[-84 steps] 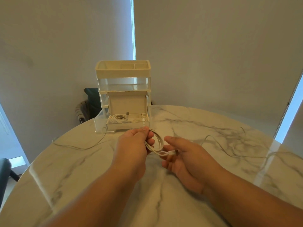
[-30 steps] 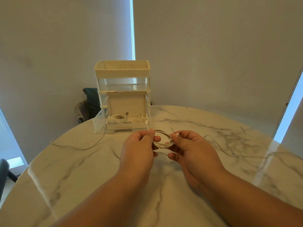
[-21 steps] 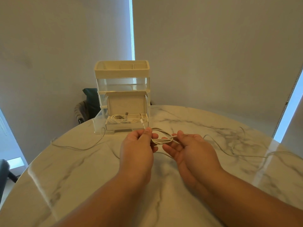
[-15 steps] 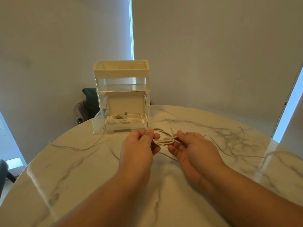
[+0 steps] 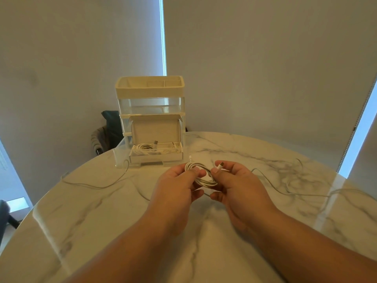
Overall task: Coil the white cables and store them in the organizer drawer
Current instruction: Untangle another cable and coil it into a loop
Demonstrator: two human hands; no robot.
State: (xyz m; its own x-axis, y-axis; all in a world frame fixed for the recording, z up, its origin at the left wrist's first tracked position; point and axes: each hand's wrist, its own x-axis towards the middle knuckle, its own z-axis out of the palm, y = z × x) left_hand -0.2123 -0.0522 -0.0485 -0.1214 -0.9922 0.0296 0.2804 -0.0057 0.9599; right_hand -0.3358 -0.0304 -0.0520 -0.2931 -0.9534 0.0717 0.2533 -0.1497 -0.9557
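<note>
Cable coil (image 5: 204, 180) gripped by left hand (image 5: 175, 190), right hand (image 5: 238, 186); drawer (image 5: 156, 158) holds coiled cables (image 5: 146, 149).

Coiled cable (image 5: 201, 174) between hands, organizer (image 5: 151, 121) behind on table (image 5: 102, 221).

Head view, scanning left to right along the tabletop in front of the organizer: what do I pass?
left loose cable → left hand → coiled white cable → right hand → right loose cable

A coiled white cable (image 5: 205, 181) is held just before the organizer (image 5: 151, 92). Its bottom drawer (image 5: 120, 154) is open, with coiled cables (image 5: 142, 149) laid inside.
</note>
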